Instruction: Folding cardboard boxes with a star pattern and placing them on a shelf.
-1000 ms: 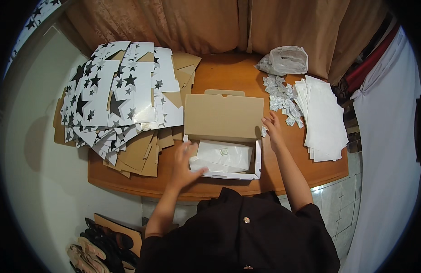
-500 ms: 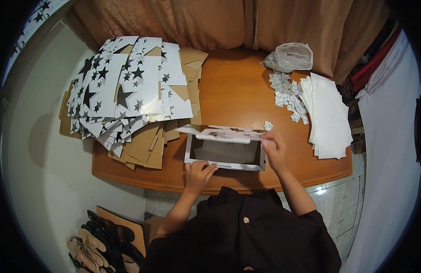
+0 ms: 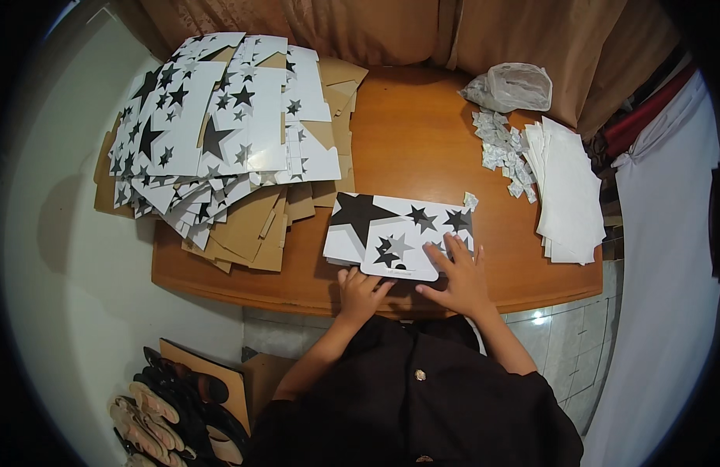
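Note:
In front of me on the table lies a white cardboard box (image 3: 340, 247) printed with black and grey stars. Its lid is down, and the rounded front flap (image 3: 403, 270) juts out toward me over the front wall. My left hand (image 3: 361, 294) grips the box's front edge near the left corner, fingers bent, their tips partly hidden under the flap. Spread across the right part of the lid, my right hand (image 3: 462, 279) presses with its fingers apart. A small white sachet (image 3: 470, 201) lies just beyond the box's far right corner.
Star-printed flat cardboard blanks (image 3: 212, 132) are piled at the left. To the right are a heap of small sachets (image 3: 504, 148), a clear plastic bag (image 3: 519, 87) and a stack of white sheets (image 3: 566, 191). Shoes (image 3: 173, 405) stand on the floor at lower left.
The lid, half raised before over the box's open inside, has come down and covers it. My right hand has moved from the lid's edge to flat on its top.

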Tool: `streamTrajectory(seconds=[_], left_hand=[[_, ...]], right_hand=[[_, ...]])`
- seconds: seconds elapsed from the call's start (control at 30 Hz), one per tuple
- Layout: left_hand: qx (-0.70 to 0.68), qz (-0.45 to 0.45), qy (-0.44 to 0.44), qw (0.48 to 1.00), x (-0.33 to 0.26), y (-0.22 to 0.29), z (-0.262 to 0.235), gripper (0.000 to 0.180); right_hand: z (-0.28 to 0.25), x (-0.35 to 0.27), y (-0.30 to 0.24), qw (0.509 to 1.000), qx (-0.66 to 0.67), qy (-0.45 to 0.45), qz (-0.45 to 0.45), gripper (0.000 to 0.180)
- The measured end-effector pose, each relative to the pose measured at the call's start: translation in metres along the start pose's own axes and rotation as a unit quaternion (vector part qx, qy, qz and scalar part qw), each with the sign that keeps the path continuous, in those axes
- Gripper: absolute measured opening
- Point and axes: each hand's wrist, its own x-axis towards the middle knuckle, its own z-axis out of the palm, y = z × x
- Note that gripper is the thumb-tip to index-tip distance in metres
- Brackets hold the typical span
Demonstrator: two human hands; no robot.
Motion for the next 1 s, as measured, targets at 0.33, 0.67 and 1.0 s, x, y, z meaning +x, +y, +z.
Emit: streamTrajectory(seconds=[0.33,0.67,1.0], left_hand=[[0.064,0.124,0.08,0.987,-0.027,-0.014,0.011,0.015],[0.086,0.15,0.097,0.98,-0.022,-0.022,0.015,0.012],[0.086,0.138,0.006,0.987,0.026,-0.035,-0.02,0.035]], right_hand=[[0.013,0.002,-0.008,1.0,0.001,-0.009,0.013,0.058],[0.048,-0.001,-0.026,0.994,-0.08,0.068,0.011,0.055],[0.052,-0.005,-0.019,0.993,-0.095,0.065,-0.018,0.053]])
